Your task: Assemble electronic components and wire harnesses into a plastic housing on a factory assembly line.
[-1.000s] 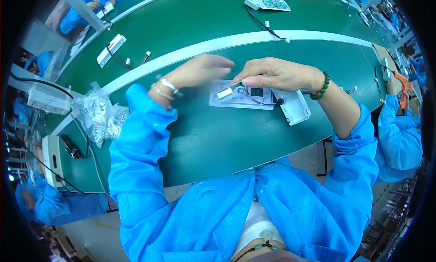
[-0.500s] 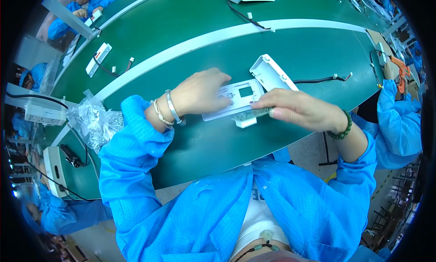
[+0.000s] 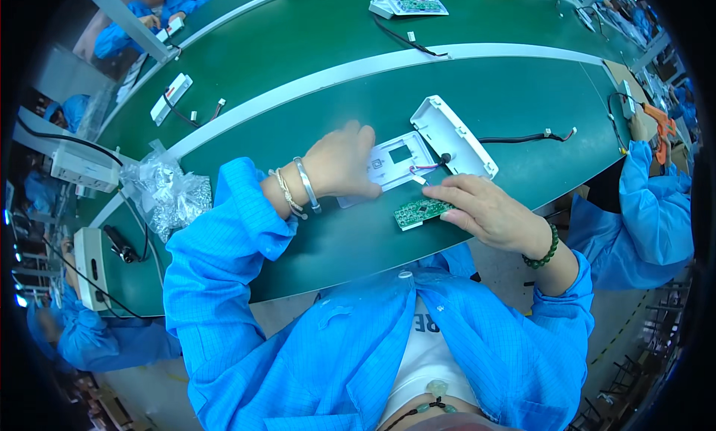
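My left hand (image 3: 337,162) grips a flat white plastic panel (image 3: 384,176) across its width, thumb on the near edge and fingers curled at the far side. The panel has a square window, and its left end is partly hidden under my hand. Between thumb and fingers, my right hand (image 3: 492,216) holds a green circuit board (image 3: 419,214) by its right end, above the table near the front edge. A small white connector (image 3: 419,180) on thin wires lies over the panel's right end. Beside it rests a white housing shell (image 3: 453,136), open side showing.
A black cable (image 3: 518,139) runs right from the shell over the green table (image 3: 298,270). At left lie a clear bag of small metal parts (image 3: 175,200) and a white box (image 3: 91,268). Beyond the white rail (image 3: 313,76) sit another board unit (image 3: 410,4) and co-workers' parts. A co-worker (image 3: 634,192) is at right.
My right hand has drawn the circuit board back toward the table's front edge and tilted it, so its component face shows. The wires and connector by the shell have come into sight.
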The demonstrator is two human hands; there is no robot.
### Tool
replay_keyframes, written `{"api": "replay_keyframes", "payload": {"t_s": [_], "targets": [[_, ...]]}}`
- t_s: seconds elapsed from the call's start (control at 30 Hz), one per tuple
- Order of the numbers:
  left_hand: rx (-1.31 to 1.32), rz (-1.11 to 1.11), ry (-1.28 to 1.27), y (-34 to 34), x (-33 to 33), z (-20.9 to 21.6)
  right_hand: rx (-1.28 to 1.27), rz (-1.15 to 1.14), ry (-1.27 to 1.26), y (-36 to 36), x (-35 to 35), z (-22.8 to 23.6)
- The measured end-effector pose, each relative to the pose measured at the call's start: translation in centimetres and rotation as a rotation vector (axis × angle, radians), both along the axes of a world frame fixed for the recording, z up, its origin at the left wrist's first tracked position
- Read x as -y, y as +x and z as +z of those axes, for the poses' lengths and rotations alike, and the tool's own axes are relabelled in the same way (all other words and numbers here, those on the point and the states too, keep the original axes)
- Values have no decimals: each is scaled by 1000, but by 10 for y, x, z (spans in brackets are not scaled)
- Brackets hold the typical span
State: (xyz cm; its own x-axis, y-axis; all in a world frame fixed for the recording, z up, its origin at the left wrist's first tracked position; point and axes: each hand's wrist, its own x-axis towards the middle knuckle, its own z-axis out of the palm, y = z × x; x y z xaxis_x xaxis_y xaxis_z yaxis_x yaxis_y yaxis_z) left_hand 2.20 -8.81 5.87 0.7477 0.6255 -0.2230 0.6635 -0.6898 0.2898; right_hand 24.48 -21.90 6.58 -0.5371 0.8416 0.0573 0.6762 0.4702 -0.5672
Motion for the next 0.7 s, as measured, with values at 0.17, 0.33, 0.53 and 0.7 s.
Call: {"api": "replay_keyframes", "payload": {"t_s": [0.17,0.33,0.53,0.7], "targets": [[-4,14,-76,3,-4,4,69,53,-147,-1,-4,2],[229,51,-225,4,-10,-11,-253,25,-265,5,-11,-2],[1099,334,-557,38,8,-32,-960,-197,-369,-6,-18,-15],[1333,348,-753,60,21,-14,-859,-273,-140,-14,-25,-9]]}}
